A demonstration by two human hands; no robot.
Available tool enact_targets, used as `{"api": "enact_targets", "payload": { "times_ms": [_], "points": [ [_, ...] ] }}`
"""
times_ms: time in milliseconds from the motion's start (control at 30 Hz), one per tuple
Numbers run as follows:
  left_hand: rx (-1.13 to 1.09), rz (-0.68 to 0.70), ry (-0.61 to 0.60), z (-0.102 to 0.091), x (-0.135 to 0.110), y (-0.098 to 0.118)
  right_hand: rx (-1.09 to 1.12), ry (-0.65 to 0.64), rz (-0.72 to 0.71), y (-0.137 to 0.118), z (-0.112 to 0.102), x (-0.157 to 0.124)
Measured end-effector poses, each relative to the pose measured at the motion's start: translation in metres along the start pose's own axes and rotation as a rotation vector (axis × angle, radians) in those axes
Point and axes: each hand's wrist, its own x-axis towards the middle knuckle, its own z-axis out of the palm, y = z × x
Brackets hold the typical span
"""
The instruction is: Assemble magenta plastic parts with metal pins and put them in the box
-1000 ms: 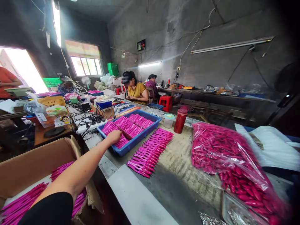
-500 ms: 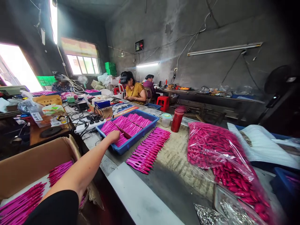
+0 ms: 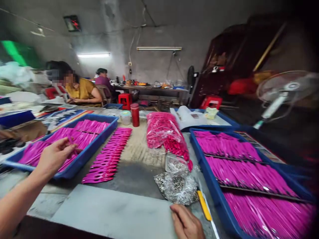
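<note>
My left hand (image 3: 56, 154) is over the left blue tray (image 3: 86, 164), thumb and fingers closed around what looks like one of the slim pink plastic pieces (image 3: 86, 139) there; blur hides the exact grip. Beside this tray, a row of pink pieces with darker red ends (image 3: 108, 157) lies side by side on the table. My right hand (image 3: 188, 222) rests at the right edge of a pale flat board (image 3: 117, 212), its fingers slightly bent and nothing visible in them. The bottom of the frame cuts this hand off. Close to it lies a yellow-handled tool (image 3: 204, 205).
A second blue tray (image 3: 211, 186) of pink pieces stands on the right. Beyond my right hand are a clear bag of small metal parts (image 3: 178, 184) and a bag of red-pink parts (image 3: 163, 129). A red cup (image 3: 135, 114) stands farther back. One co-worker (image 3: 86, 89) sits across the table.
The view has swung right, bringing the right-hand tray and my right hand into sight. My left hand has lifted from deep in the left tray to just above its pieces.
</note>
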Motion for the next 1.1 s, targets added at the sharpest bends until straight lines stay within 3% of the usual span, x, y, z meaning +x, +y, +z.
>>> {"api": "enact_targets", "payload": {
  "times_ms": [133, 267, 433, 667, 800, 1100],
  "points": [
    [-0.48, -0.137, -0.278, 0.04, -0.041, 0.048, 0.039, -0.02, 0.062, -0.01, -0.009, 0.008],
    [-0.667, -0.243, -0.641, 0.075, -0.083, 0.094, 0.126, -0.056, 0.206, -0.019, -0.019, 0.011],
    [-0.788, -0.284, -0.844, 0.105, -0.113, 0.121, 0.277, -0.106, 0.406, -0.029, -0.034, 0.02],
    [-0.889, -0.353, -0.96, 0.129, -0.146, 0.136, 0.573, -0.096, 0.552, -0.044, -0.045, 0.032],
    [-0.922, -0.428, -0.983, 0.141, -0.169, 0.141, 0.712, -0.127, 0.555, -0.047, -0.045, 0.03],
    [-0.928, -0.581, -0.922, 0.163, -0.199, 0.147, 0.588, -0.038, 0.585, -0.036, -0.05, 0.013]
  ]
}}
